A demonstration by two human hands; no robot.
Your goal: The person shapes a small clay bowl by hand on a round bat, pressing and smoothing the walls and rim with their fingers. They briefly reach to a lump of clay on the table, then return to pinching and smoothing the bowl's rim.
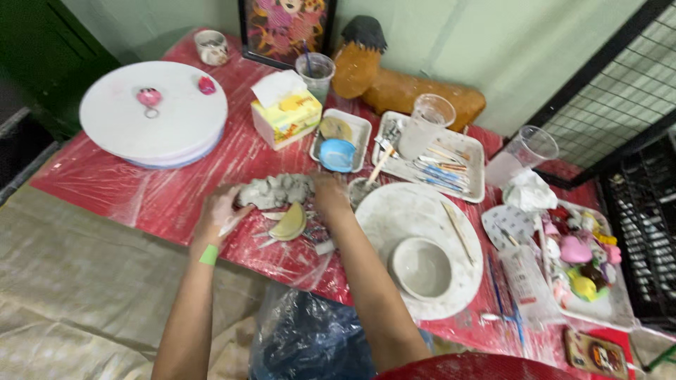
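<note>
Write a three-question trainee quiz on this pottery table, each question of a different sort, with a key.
1. True or false: both hands rest on the grey clay lump.
2. Multiple choice: what stands on the white turntable near the right arm?
A. a tissue box
B. a pale clay bowl
C. a blue dish
3. Fill in: the left hand wears a ___ wristband.

Key:
1. True; the left hand is at the lump's left end, the right hand at its right end.
2. B; the tissue box sits further back on the red table, and the blue dish lies in a white tray.
3. green
</note>
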